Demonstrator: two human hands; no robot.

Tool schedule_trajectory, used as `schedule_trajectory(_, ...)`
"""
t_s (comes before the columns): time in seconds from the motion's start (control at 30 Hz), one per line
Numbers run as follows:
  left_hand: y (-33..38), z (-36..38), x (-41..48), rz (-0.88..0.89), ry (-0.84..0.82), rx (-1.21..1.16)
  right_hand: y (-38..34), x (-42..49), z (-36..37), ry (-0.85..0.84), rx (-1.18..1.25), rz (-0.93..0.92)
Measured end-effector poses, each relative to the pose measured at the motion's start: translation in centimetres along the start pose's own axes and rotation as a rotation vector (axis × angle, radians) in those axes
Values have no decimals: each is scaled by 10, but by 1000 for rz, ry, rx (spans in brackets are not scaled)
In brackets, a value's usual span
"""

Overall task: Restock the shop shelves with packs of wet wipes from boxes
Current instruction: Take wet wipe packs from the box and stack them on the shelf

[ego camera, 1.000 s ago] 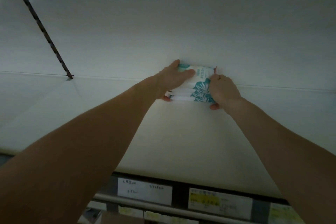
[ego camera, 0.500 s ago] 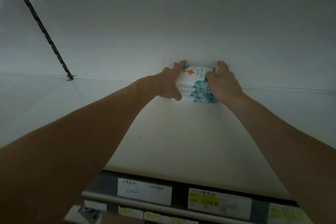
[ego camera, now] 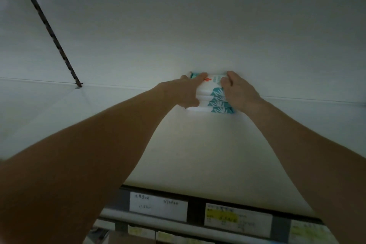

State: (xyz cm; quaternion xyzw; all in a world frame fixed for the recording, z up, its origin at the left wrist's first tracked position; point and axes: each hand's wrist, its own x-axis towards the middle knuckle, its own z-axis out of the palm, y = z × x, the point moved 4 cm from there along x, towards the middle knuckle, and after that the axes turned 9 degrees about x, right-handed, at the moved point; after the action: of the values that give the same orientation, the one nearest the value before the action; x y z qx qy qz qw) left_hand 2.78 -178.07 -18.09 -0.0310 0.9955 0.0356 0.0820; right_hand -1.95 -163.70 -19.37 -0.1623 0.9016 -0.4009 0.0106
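One left hand (ego camera: 183,93); one right hand (ego camera: 240,91); one stack of packs (ego camera: 208,94); one shelf (ego camera: 198,154).

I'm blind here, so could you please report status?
Left grip, right grip holding stack of white-and-teal plastic wet-wipe packs. Stack at white shelf back. Nothing blocking.

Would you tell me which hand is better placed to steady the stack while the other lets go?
Probably left: the left hand spans the stack of wipes top to bottom, thumb near its base; the right hand only grips its upper corner.
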Motion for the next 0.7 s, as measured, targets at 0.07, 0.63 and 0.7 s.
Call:
schedule_trajectory(0.07, 1, 0, -4, -13, 36, 40, -2, -2, -4, 48, -71, -10)
schedule_trajectory(0.63, -67, 4, -115, -305, 202, 93, -116, -86, 69, 43, -169, -611)
schedule_trajectory(0.7, -87, 5, -143, -374, 197, 93, -135, -100, 89, -1, -166, -646)
